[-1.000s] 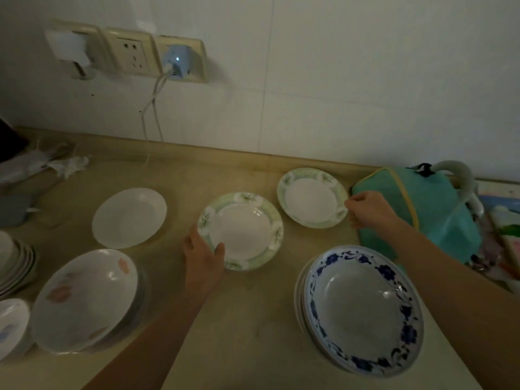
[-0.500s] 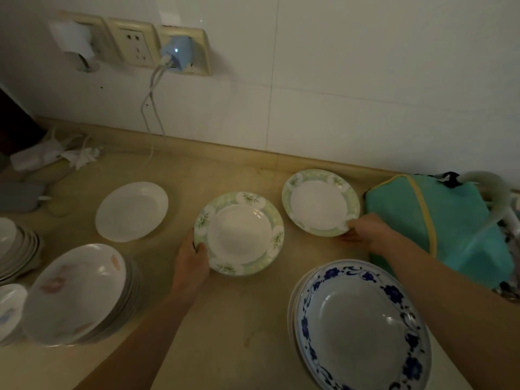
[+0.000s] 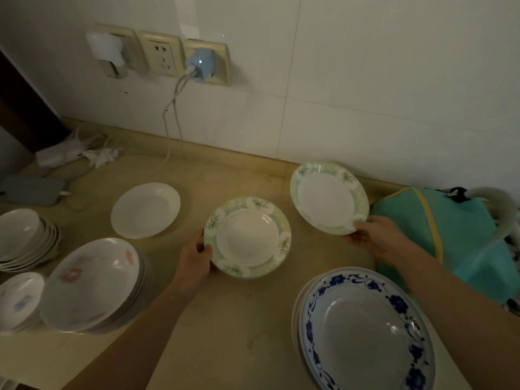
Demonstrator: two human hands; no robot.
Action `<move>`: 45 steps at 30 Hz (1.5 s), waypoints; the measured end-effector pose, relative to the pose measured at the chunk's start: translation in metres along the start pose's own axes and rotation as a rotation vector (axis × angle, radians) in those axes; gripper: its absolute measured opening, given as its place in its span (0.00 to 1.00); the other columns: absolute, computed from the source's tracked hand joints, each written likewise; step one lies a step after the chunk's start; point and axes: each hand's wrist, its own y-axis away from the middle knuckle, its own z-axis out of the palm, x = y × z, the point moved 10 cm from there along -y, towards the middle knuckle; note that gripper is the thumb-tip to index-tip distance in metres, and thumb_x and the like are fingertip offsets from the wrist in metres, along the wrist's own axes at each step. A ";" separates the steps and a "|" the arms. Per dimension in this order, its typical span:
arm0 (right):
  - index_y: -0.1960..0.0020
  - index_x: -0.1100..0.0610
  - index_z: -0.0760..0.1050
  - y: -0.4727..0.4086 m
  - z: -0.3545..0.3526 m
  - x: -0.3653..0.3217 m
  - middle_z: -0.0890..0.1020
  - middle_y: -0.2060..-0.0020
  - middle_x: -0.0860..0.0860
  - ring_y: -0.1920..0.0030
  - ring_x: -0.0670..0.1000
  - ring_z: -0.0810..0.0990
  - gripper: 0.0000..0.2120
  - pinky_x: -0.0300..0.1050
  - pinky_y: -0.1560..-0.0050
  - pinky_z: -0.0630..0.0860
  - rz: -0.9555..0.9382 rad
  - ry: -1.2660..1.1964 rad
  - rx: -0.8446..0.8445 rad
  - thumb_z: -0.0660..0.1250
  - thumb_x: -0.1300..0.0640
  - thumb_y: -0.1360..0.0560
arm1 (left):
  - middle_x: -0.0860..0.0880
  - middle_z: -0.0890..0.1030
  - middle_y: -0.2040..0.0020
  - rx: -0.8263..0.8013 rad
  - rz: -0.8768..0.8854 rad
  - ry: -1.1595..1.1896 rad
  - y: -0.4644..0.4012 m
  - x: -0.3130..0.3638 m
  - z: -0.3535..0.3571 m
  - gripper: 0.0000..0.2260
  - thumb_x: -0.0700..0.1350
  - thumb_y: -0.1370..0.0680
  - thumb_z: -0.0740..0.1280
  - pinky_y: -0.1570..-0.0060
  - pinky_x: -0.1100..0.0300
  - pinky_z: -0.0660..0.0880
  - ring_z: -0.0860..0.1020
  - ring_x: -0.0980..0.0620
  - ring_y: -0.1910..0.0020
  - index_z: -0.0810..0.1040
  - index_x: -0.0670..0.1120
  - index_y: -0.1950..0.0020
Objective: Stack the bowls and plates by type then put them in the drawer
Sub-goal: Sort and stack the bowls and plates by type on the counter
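Pairing up the two green-rimmed dishes right now, so smack in the stacking-by-type step. Left hand (image 3: 197,256) curled round the near-left rim of the deeper green-rimmed plate (image 3: 248,236), which sits mid-surface. Right hand (image 3: 375,239) pinching the near edge of the flatter green-rimmed plate (image 3: 328,201), tilted up off the surface (image 3: 239,333) near the back wall, just beside the teal bag (image 3: 450,235).

Rest of the sorting looks well along: blue-patterned stack (image 3: 365,333) front right, pink-flowered stack (image 3: 90,285) front left, more small bowls (image 3: 22,235) at the far left edge, plain white plate (image 3: 145,210) lying alone behind them. No drawer anywhere in view, so the putting-away part not started, going by this.

Next move probably: bring the lifted plate over and set it with its match. Worth noting the two seem different in depth, so probably flatter one underneath or nested carefully, otherwise wobbly. Needs a level lowering and a clean release of the pinched rim, without clipping the blue-patterned stack on the way across. Glazed ceramic, likely slippery, so firm grip until fully seated.
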 end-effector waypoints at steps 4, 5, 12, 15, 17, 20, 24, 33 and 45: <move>0.45 0.62 0.78 0.019 0.028 -0.040 0.87 0.61 0.55 0.64 0.52 0.87 0.08 0.43 0.65 0.83 -0.148 0.088 -0.125 0.63 0.69 0.20 | 0.54 0.84 0.45 0.010 -0.009 0.067 0.001 0.003 0.000 0.15 0.42 0.17 0.62 0.62 0.64 0.80 0.83 0.59 0.53 0.77 0.52 0.31; 0.45 0.62 0.78 0.025 0.038 -0.048 0.87 0.63 0.54 0.65 0.52 0.87 0.08 0.43 0.65 0.83 -0.180 0.135 -0.154 0.62 0.69 0.20 | 0.53 0.83 0.42 0.008 -0.010 0.085 0.001 0.006 0.001 0.16 0.45 0.17 0.62 0.56 0.60 0.81 0.83 0.56 0.49 0.76 0.51 0.29; 0.45 0.57 0.79 0.054 0.127 -0.057 0.87 0.64 0.53 0.65 0.50 0.86 0.07 0.39 0.65 0.81 -0.271 0.456 -0.367 0.64 0.65 0.19 | 0.46 0.78 0.30 -0.014 -0.043 0.223 0.003 0.017 -0.003 0.24 0.63 0.18 0.59 0.32 0.37 0.72 0.76 0.42 0.32 0.73 0.53 0.26; 0.47 0.55 0.77 0.054 0.148 -0.046 0.85 0.61 0.54 0.66 0.48 0.86 0.07 0.39 0.66 0.80 -0.244 0.557 -0.390 0.63 0.65 0.19 | 0.52 0.83 0.39 -0.047 -0.012 0.233 0.006 0.025 -0.003 0.19 0.63 0.18 0.58 0.36 0.40 0.76 0.81 0.47 0.39 0.80 0.58 0.34; 0.48 0.55 0.77 0.052 0.156 -0.040 0.85 0.61 0.55 0.66 0.48 0.86 0.07 0.40 0.66 0.80 -0.229 0.611 -0.387 0.63 0.65 0.19 | 0.53 0.83 0.39 -0.063 0.043 0.182 0.007 0.031 -0.002 0.17 0.60 0.17 0.59 0.36 0.41 0.77 0.81 0.50 0.39 0.79 0.56 0.33; 0.49 0.57 0.78 0.048 0.162 -0.033 0.86 0.63 0.55 0.66 0.50 0.86 0.07 0.42 0.66 0.81 -0.218 0.679 -0.378 0.63 0.66 0.20 | 0.50 0.77 0.30 -0.051 0.116 0.070 0.005 0.038 -0.002 0.19 0.47 0.16 0.62 0.30 0.45 0.72 0.75 0.49 0.31 0.70 0.50 0.24; 0.53 0.55 0.79 0.047 0.168 -0.025 0.87 0.67 0.50 0.66 0.50 0.86 0.09 0.41 0.67 0.81 -0.194 0.713 -0.393 0.63 0.66 0.20 | 0.48 0.72 0.25 -0.031 0.096 -0.047 0.001 0.032 -0.006 0.25 0.39 0.17 0.62 0.29 0.50 0.70 0.70 0.48 0.27 0.63 0.46 0.20; 0.52 0.57 0.79 0.038 0.170 -0.019 0.86 0.67 0.51 0.67 0.50 0.86 0.08 0.42 0.67 0.81 -0.166 0.722 -0.382 0.63 0.66 0.20 | 0.49 0.77 0.31 -0.048 0.094 -0.043 0.001 0.029 -0.004 0.24 0.33 0.18 0.60 0.35 0.52 0.75 0.76 0.50 0.33 0.68 0.46 0.22; 0.46 0.57 0.68 0.031 0.160 -0.022 0.85 0.63 0.59 0.70 0.51 0.86 0.04 0.42 0.72 0.79 -0.225 0.824 -0.282 0.63 0.61 0.19 | 0.44 0.71 0.25 -0.020 -0.015 -0.096 -0.008 0.015 -0.001 0.28 0.38 0.18 0.64 0.30 0.45 0.71 0.71 0.46 0.27 0.58 0.43 0.19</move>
